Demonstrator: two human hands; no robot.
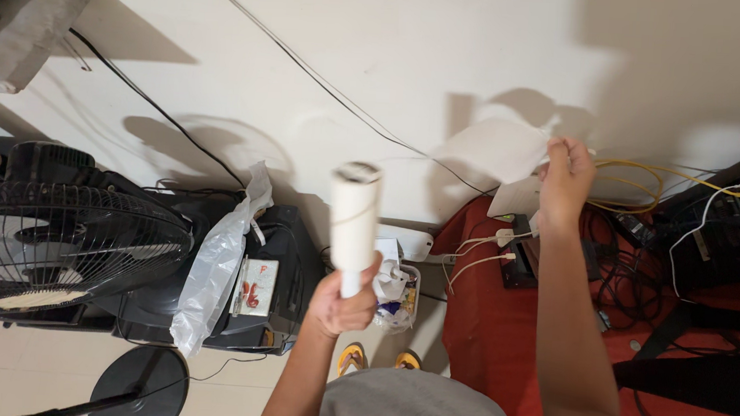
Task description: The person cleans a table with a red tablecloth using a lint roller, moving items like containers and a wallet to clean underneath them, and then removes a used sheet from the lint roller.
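At the far left stands a black pedestal fan [56,246], its wire cage facing you and its round base [140,384] on the pale floor below; just right of it a crumpled clear plastic bag [215,267] lies draped over a black box-like unit [277,287], with a small printed carton [254,286] resting on top of that unit; your left hand [344,304] comes next, fingers clenched around the handle of a white lint roller [354,216], which you hold upright in front of the wall, its roll slightly blurred; behind it sits a small bin [401,298] stuffed with crumpled paper; thin black cables [309,74] run slanting across the white wall [446,43]; further right, your right hand [565,180] is raised against the wall, fingers pinched on a white sheet [495,147] that curls away to its left; beneath that arm lies a red cloth [490,341], with white plugs, yellow cable [642,176] and tangled black wires at the far right.
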